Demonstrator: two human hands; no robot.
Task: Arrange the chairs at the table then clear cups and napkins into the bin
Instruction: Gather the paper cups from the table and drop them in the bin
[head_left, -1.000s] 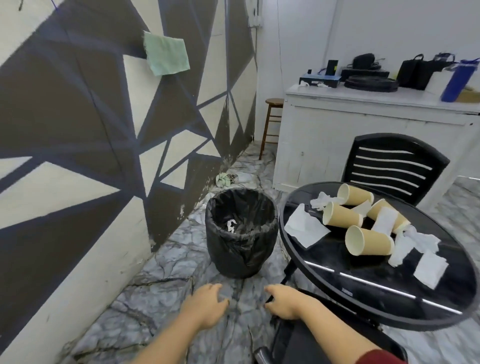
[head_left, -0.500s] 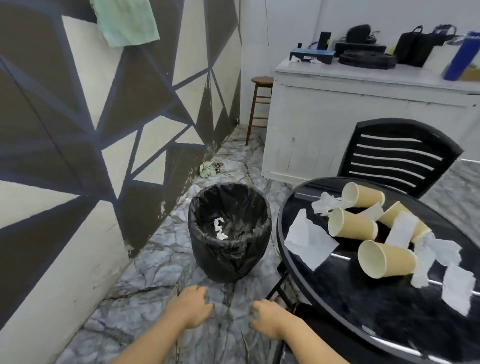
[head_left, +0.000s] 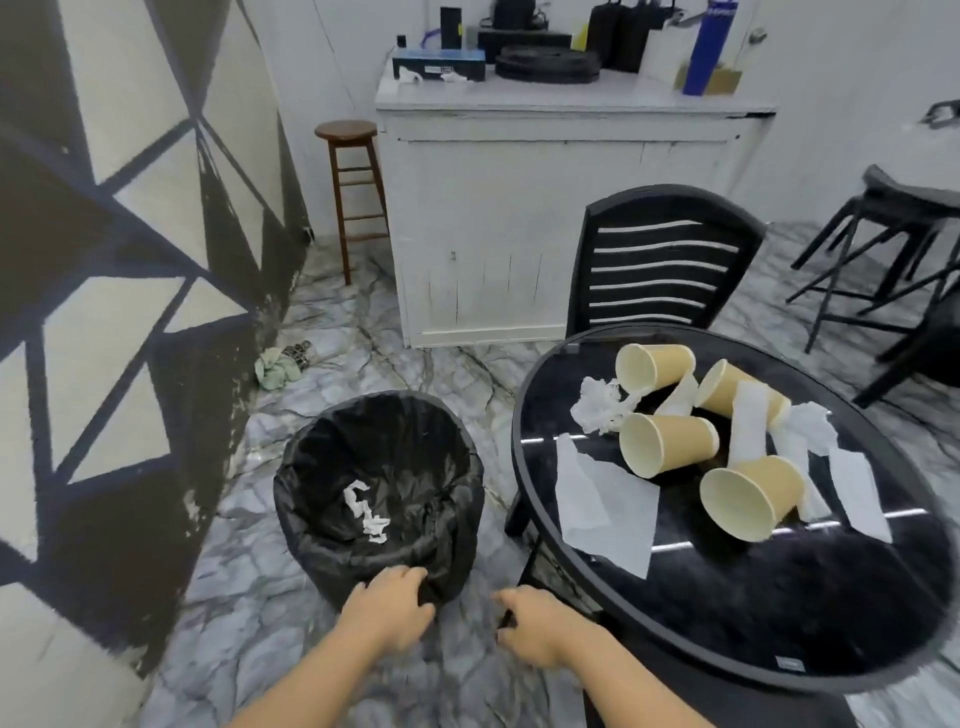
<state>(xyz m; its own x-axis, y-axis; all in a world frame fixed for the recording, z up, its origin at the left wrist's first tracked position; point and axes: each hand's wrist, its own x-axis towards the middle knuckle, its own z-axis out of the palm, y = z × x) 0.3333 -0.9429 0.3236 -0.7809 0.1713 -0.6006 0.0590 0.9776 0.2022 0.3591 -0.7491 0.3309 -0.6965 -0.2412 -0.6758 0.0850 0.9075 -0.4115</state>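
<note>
Hands low by the bin, cups and napkins waiting on the table.

The left hand (head_left: 387, 605) has its fingers curled loosely over the near rim of the bin (head_left: 306, 525), apparently touching the liner; whether it grips is unclear. The right hand (head_left: 537, 626) hangs half-curled beside it, holding nothing. Four paper cups (head_left: 670, 444) lie tipped on the round table (head_left: 727, 623) among napkins (head_left: 602, 504). Judging by looks, the cups are light and crush easily, so pinch them gently by the rim or body; the limp napkins can be bunched in the fist.
</note>
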